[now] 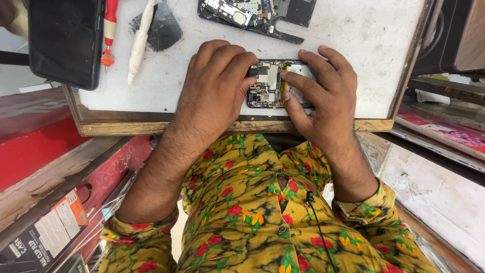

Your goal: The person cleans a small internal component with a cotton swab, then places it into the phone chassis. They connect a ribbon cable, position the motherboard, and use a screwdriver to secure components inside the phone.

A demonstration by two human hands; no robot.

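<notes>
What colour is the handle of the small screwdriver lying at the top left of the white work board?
Red, with an orange collar; seen in the head view.

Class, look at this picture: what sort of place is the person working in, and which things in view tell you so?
Most likely a phone repair bench. Both hands, left hand and right hand, rest on an opened phone with bare circuitry; a removed phone frame, a screwdriver and a dark phone lie nearby.
</notes>
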